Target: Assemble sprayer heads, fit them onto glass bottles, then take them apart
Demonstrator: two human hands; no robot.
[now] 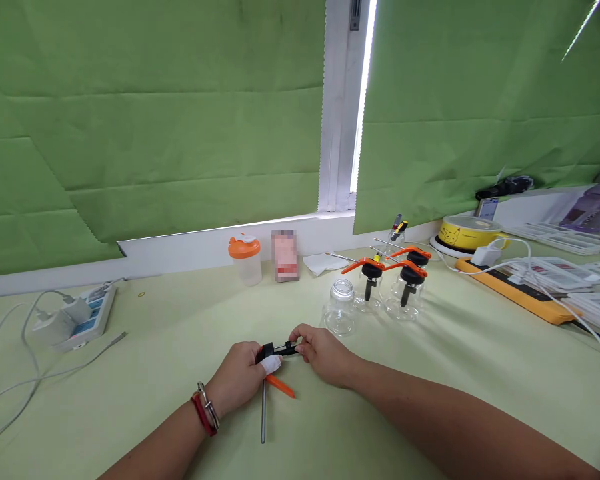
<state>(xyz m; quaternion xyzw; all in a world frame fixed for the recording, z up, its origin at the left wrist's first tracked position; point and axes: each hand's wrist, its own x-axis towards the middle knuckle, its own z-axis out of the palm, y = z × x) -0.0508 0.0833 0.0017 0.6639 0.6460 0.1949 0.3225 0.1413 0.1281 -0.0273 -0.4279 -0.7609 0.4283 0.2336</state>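
Low over the table's near middle, my left hand (237, 373) is closed around the black body of a jar-top assembly (267, 350). From under this hand, its orange lever (280, 385) slants to the lower right and its thin metal rod (263, 413) points towards me. White wrapping covers the left thumb. My right hand (320, 350) pinches the far end of the black stem with thumb and forefinger. Just behind the right hand stands an open glass jar (340, 310). Similar black tops with orange levers (370, 267) sit on glass jars to its right.
An orange-lidded cup (246, 260), a pink box (285, 257) and white paper (325, 264) are along the back wall. Plugs and cables surround a power strip (93, 320) at left. An orange power strip (517, 293), yellow tin (467, 232) and plastic cases lie at right.
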